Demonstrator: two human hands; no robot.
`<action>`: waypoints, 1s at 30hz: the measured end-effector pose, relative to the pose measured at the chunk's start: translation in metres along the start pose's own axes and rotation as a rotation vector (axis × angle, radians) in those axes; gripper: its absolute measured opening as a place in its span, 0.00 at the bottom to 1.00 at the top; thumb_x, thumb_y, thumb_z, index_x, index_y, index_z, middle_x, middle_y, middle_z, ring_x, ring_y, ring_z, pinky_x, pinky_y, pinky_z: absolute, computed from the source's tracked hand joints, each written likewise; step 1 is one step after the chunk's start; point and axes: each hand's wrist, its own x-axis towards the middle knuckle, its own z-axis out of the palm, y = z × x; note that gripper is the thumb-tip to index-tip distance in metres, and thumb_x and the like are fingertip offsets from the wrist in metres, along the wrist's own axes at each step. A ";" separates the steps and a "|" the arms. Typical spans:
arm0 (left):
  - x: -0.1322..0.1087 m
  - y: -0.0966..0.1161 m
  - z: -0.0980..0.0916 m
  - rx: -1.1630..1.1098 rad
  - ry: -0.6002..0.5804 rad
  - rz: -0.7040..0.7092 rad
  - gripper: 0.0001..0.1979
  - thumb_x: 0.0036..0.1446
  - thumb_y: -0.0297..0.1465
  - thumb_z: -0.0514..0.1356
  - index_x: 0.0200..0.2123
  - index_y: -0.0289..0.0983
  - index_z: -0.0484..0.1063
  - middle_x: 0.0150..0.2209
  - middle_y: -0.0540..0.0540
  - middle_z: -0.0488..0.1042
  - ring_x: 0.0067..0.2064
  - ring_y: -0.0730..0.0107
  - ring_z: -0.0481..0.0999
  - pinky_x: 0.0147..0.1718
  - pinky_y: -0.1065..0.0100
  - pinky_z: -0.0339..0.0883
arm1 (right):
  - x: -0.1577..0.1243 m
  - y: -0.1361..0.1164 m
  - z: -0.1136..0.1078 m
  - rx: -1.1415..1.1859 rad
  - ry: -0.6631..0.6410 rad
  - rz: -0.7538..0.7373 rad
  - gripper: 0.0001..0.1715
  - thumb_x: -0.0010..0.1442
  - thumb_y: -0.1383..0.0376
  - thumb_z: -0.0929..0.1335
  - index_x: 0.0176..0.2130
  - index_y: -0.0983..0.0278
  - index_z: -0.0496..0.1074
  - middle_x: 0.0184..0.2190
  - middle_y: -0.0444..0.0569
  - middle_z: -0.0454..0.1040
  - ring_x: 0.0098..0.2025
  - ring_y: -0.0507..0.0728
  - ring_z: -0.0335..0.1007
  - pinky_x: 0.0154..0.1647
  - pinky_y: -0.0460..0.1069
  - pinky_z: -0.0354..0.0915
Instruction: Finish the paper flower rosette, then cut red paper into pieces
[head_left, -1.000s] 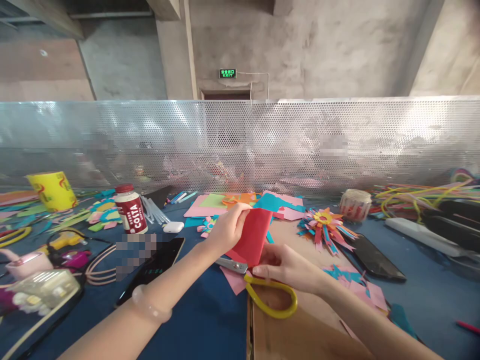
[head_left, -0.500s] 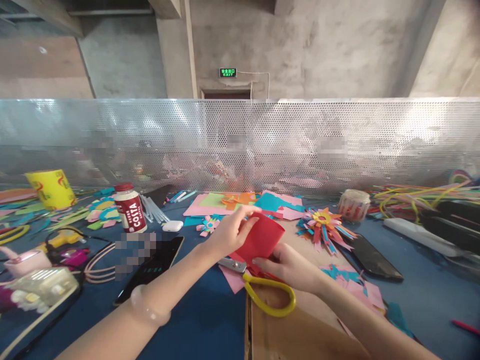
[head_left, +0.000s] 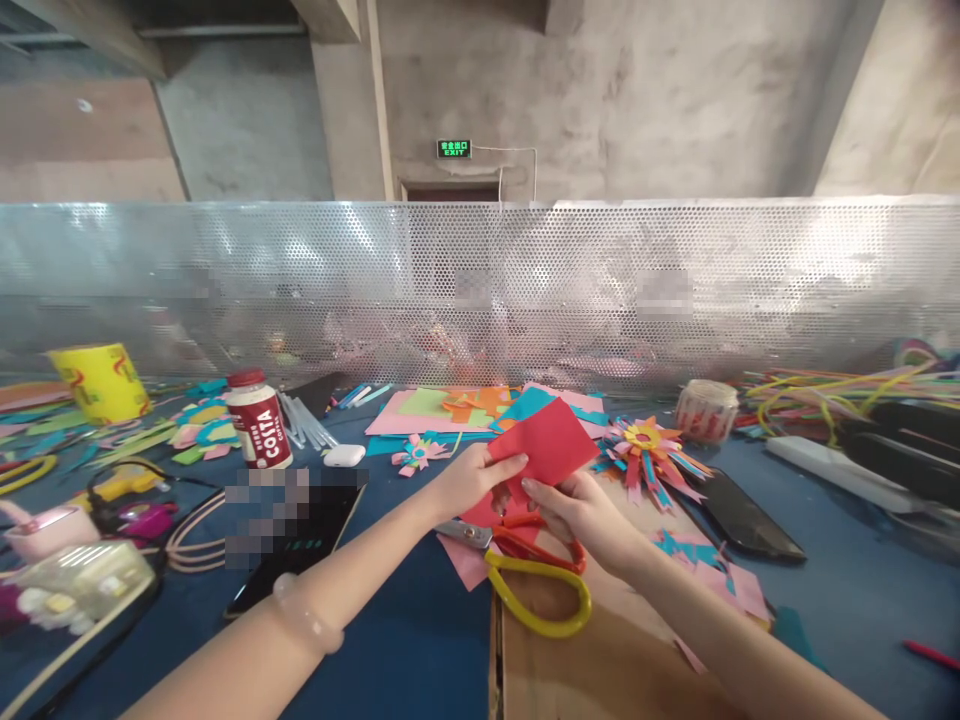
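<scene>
A flat piece of red paper (head_left: pixel 551 438) is held up over the middle of the table between both hands. My left hand (head_left: pixel 476 480) pinches its left lower edge, thumb on the near face. At the lower right edge, my right hand (head_left: pixel 574 508) grips the same sheet with thumb and fingers. Just beneath lie scissors (head_left: pixel 536 598) with one yellow and one red handle loop, blades pointing left. Under the scissors rests a pink paper scrap (head_left: pixel 465 560). More red paper shows below the hands, partly hidden by them.
Paper flowers (head_left: pixel 645 445) and coloured sheets (head_left: pixel 405 412) lie beyond the hands. At left stand a coffee bottle (head_left: pixel 259 420) and a yellow tape roll (head_left: pixel 100 383); a phone (head_left: pixel 300 545) lies nearer. Another phone (head_left: pixel 750 515) and a clear tape roll (head_left: pixel 707 411) are at right.
The red paper has turned from a tilted, bent position to a flatter one, facing me and further right. Both hands have shifted to its lower edge, uncovering the scissors' red handle.
</scene>
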 end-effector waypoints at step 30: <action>0.000 0.006 -0.033 0.258 0.041 -0.058 0.21 0.53 0.43 0.55 0.16 0.34 0.62 0.13 0.53 0.60 0.17 0.79 0.59 0.18 0.74 0.51 | 0.007 0.003 -0.015 0.199 0.162 -0.150 0.25 0.57 0.54 0.64 0.18 0.63 0.51 0.14 0.36 0.48 0.16 0.44 0.38 0.18 0.46 0.36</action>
